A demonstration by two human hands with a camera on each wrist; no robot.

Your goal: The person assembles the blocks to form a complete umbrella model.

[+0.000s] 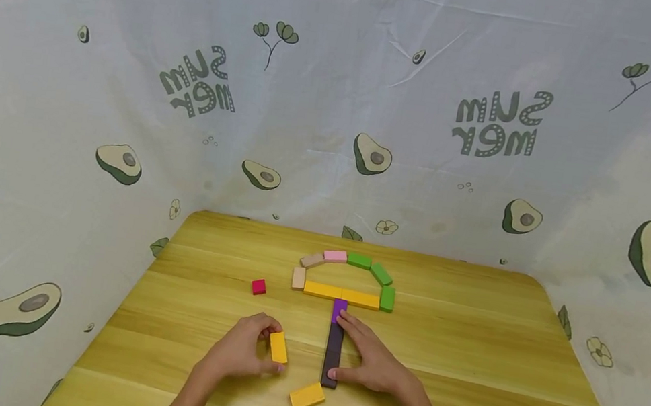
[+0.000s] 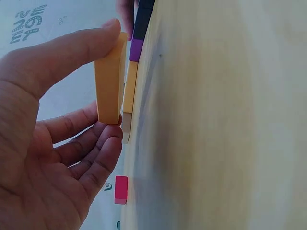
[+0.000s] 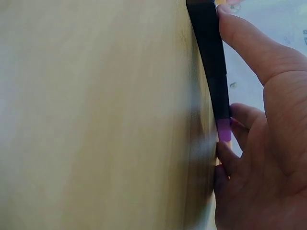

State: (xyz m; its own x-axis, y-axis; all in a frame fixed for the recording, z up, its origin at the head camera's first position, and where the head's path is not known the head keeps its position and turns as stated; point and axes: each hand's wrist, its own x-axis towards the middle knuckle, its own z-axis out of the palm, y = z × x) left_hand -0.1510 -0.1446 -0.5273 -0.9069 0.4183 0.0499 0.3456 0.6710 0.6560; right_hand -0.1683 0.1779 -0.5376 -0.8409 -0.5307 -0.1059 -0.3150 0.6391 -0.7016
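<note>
My left hand (image 1: pixel 240 350) holds a yellow block (image 2: pixel 108 88) by its ends, thumb at one and fingertips at the other, left of a dark column. That column has a purple block (image 1: pixel 339 309) at its far end and black blocks (image 1: pixel 333 353) nearer me, all lying end to end. Along its right side lies my right hand (image 1: pixel 377 364), forefinger at the purple block and thumb at the nearest black one, fingers spread. Another yellow block (image 1: pixel 307 398) lies loose just below the column's near end.
Beyond the column, yellow blocks (image 1: pixel 323 290) form a crosswise row. An arch of tan (image 1: pixel 298 279), pink (image 1: pixel 335 256) and green blocks (image 1: pixel 360 261) curves over it. A small red block (image 1: pixel 258 287) sits left on the wooden table (image 1: pixel 468 329). A printed curtain (image 1: pixel 326 95) surrounds the table's back and sides.
</note>
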